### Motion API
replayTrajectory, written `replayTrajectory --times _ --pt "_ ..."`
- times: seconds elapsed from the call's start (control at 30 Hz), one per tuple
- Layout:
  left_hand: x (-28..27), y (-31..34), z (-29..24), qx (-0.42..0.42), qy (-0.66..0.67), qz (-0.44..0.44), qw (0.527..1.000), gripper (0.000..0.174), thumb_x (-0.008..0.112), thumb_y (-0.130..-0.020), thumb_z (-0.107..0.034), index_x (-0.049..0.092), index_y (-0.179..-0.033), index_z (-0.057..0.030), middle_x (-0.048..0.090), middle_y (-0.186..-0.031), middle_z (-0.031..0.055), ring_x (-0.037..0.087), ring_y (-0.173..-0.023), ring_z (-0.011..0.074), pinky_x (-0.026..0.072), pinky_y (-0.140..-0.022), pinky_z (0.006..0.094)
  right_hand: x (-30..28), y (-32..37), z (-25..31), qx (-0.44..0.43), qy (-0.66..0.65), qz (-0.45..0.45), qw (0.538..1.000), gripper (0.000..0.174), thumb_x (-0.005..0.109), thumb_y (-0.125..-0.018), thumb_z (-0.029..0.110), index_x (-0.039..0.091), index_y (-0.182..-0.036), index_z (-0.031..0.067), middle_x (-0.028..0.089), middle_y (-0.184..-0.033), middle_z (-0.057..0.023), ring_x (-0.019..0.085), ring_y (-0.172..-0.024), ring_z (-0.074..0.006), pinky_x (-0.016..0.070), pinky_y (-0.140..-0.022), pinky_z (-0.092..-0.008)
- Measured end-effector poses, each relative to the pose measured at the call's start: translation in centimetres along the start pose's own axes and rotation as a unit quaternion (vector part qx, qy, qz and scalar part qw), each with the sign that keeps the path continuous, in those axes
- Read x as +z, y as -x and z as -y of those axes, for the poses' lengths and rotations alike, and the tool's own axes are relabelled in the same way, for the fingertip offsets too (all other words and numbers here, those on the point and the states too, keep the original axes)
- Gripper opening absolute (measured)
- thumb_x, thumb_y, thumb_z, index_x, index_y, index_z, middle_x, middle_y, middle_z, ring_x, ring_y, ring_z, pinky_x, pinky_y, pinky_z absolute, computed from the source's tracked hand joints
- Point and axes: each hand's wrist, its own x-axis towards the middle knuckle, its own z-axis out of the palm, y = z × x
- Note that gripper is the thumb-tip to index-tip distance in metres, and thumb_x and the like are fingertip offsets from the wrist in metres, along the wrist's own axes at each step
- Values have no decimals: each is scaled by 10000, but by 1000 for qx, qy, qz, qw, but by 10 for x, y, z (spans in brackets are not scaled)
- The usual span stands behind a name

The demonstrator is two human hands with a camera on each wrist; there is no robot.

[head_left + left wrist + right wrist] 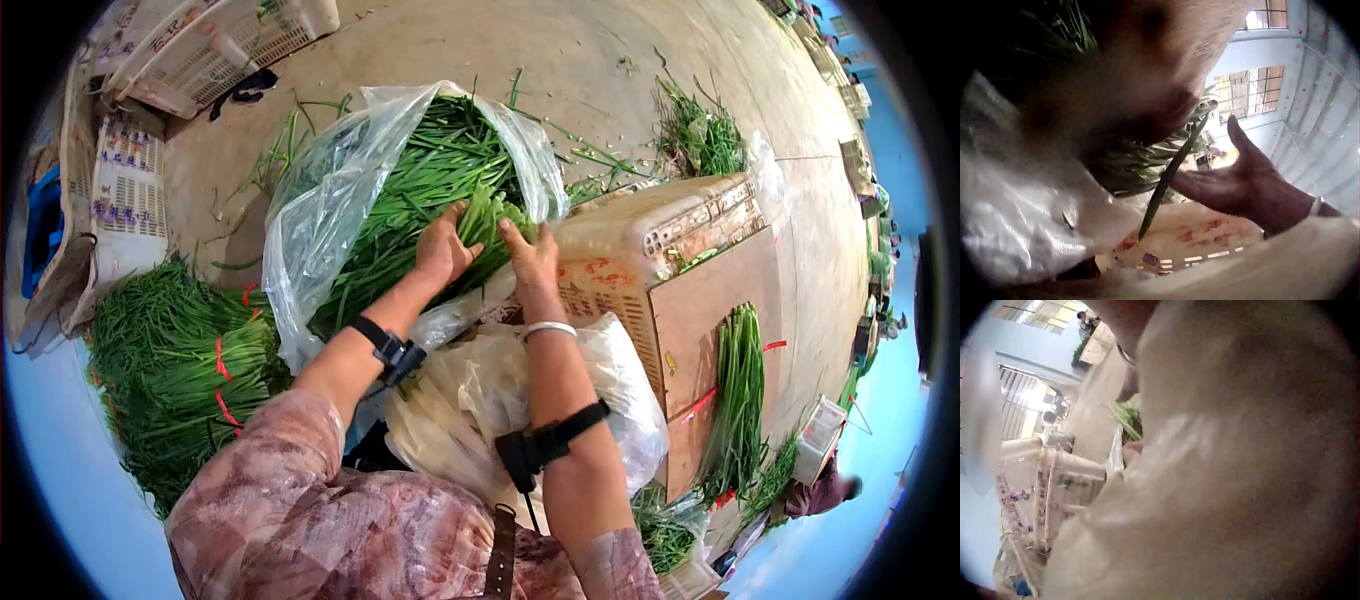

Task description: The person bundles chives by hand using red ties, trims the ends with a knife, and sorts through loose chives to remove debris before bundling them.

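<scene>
Long green garlic chives [430, 165] fill a clear plastic bag [320, 215] in front of the person. Over the bag mouth's right side, the left hand [445, 245] holds a bunch with paler stem ends [488, 215], its fingers bent around the near side. Facing it across those ends, the right hand [533, 255] has thumb and fingers spread apart, fingertips against the stems. In the left wrist view the right hand [1241, 187] shows straight fingers at the leaves, and the left hand is a dark blur. Pale sheeting covers most of the right wrist view.
Tied chive bundles [190, 350] with red bands are piled at left. A crate [600, 235] and a board [690, 370] bearing one bundle [737, 390] stand at right. White plastic [470, 400] lies beneath the forearms. More crates [220, 55] stand at back left.
</scene>
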Motion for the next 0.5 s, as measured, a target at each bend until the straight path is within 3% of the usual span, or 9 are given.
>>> replayTrajectory --times 0.1,0.17,0.23,0.27,0.3,0.37,0.4,0.47,0.5 --pt "-3 16 -14 103 -52 -92 989 635 748 -617 -162 484 -1179 -29 617 -935 164 592 -868 339 482 -765 387 25 -10 -34 -35 28 25 999 1182 782 -577 510 143 -1375 -83 316 -1338 -279 354 -1239 -316 306 -1016 -367" --pt "-2 19 -22 116 -81 -148 979 577 696 -666 -174 481 -1176 -14 602 -889 154 576 -820 350 459 -717 422 32 -4 -30 -16 7 42 999 1225 808 -550 483 100 -1389 -60 324 -1337 -261 374 -1219 -307 317 -1007 -358" --pt "-1 27 -30 97 -62 -87 990 619 651 -714 -191 408 -1244 17 584 -912 144 553 -852 344 427 -713 437 35 -2 -37 -45 -31 29 998 1219 837 -536 419 99 -1402 -20 359 -1314 -238 406 -1183 -301 337 -990 -355" --pt "4 30 -26 134 -80 -96 983 666 639 -723 -190 349 -1281 31 577 -927 148 545 -874 342 418 -733 442 36 -3 -38 -29 -59 18 998 1068 837 -593 266 172 -1388 11 465 -1214 -177 489 -1075 -255 403 -922 -334" --pt "10 34 -22 172 -96 -105 975 715 628 -732 -190 291 -1318 45 570 -941 152 536 -897 340 409 -753 447 35 -2 -40 -27 -61 13 998 1068 837 -593 266 172 -1388 11 465 -1214 -177 489 -1075 -255 403 -922 -334" --pt "9 44 -16 177 -92 -57 978 847 646 -715 -158 154 -1373 50 541 -1023 182 515 -938 351 390 -802 454 31 0 -38 -16 -201 30 979 796 781 -676 123 309 -1308 19 546 -1076 -107 546 -946 -190 454 -832 -297" --pt "7 48 -17 220 -64 -32 973 904 681 -688 -128 123 -1373 62 497 -1127 206 507 -1002 357 389 -871 441 25 -1 -34 9 -203 41 978 535 718 -719 18 434 -1172 24 566 -983 -54 555 -864 -142 465 -771 -268" --pt "-1 54 -17 278 -39 30 959 1039 728 -649 -108 16 -1390 44 290 -1363 273 409 -1195 378 316 -1023 414 25 -5 -44 18 -210 10 978 474 709 -722 8 465 -1127 29 565 -978 -49 555 -854 -144 464 -762 -269" --pt "-10 55 -23 278 -40 31 959 1039 728 -649 -108 16 -1390 44 290 -1363 273 409 -1195 378 316 -1023 414 25 -7 -48 25 -214 -17 976 414 700 -724 -2 496 -1082 33 563 -973 -45 555 -843 -146 462 -753 -269"
